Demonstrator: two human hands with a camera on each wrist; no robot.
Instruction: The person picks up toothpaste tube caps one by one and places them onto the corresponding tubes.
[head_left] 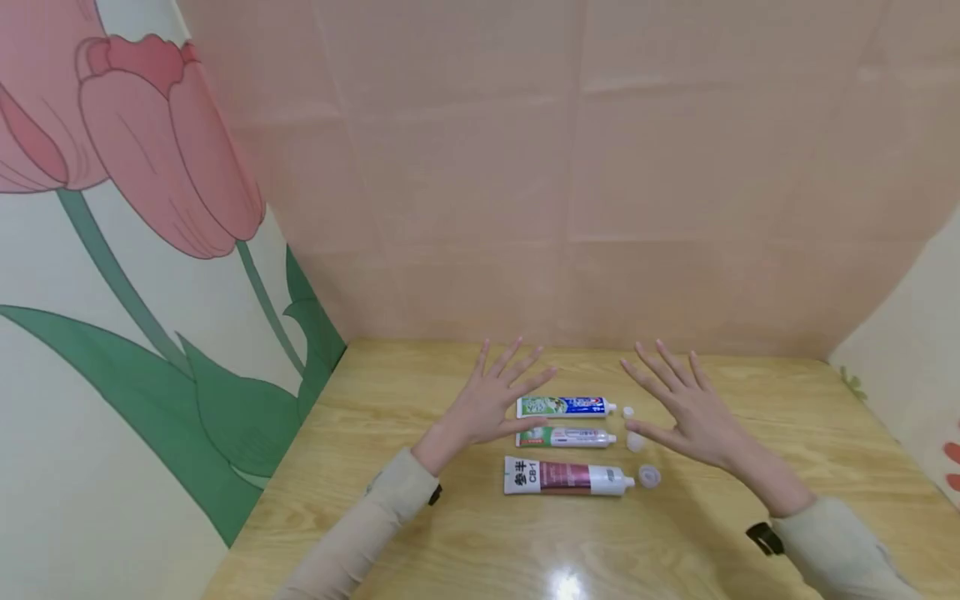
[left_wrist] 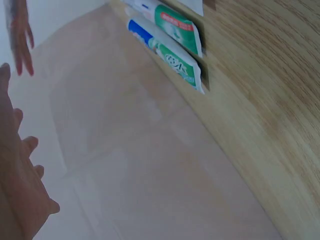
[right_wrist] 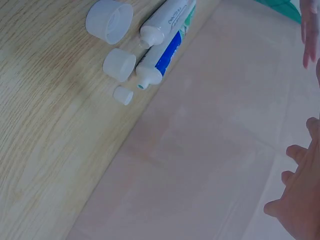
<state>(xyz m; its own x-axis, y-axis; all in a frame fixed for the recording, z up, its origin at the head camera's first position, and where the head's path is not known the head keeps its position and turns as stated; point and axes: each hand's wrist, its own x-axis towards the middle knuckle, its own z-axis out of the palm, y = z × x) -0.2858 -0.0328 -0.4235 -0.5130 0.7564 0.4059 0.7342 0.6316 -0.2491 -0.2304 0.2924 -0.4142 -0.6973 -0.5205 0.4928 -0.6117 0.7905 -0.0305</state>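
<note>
Three toothpaste tubes lie side by side on the table, nozzles to the right and uncapped. Farthest back is a green and blue tube point(head_left: 564, 407); a green and white tube point(head_left: 576, 437) lies in the middle, and a larger white and maroon tube point(head_left: 566, 477) is nearest. Beside the nozzles sit a small white cap point(head_left: 628, 412), a medium cap point(head_left: 634, 442) and a wide cap point(head_left: 649, 477). My left hand point(head_left: 491, 404), fingers spread, hovers by the tubes' left ends. My right hand point(head_left: 693, 417) is spread over the area right of the caps. Both hold nothing.
The wooden table point(head_left: 360, 533) meets a pink cloth backdrop point(head_left: 570, 208) at its back edge. A wall with painted tulips point(head_left: 165, 150) stands on the left, and a pale wall point(head_left: 915, 333) on the right.
</note>
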